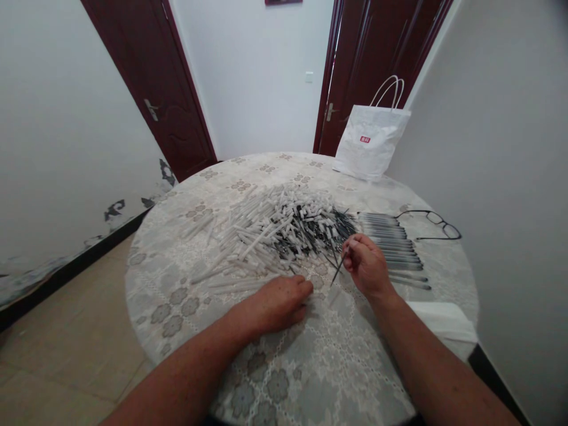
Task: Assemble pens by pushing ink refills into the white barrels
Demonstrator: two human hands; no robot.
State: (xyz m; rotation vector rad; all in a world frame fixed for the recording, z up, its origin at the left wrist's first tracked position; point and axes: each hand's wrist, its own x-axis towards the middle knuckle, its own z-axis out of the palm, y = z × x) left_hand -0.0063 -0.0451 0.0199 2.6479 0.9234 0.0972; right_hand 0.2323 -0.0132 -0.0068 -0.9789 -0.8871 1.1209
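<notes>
A big heap of white pen barrels [248, 234] and dark pen refills [319, 231] lies in the middle of a round table with a lace cloth [284, 361]. My right hand [366, 266] pinches one thin dark refill [338, 270], tip pointing down and left, just in front of the heap. My left hand [279, 302] rests palm down on the cloth at the heap's near edge, fingers curled over something I cannot make out. A row of assembled pens [394, 245] lies side by side to the right of my right hand.
A pair of black glasses [437, 223] lies at the table's right side. A white paper bag [370, 139] stands at the far edge. A folded white cloth [444, 319] hangs at the near right rim. Dark red doors and white walls surround the table.
</notes>
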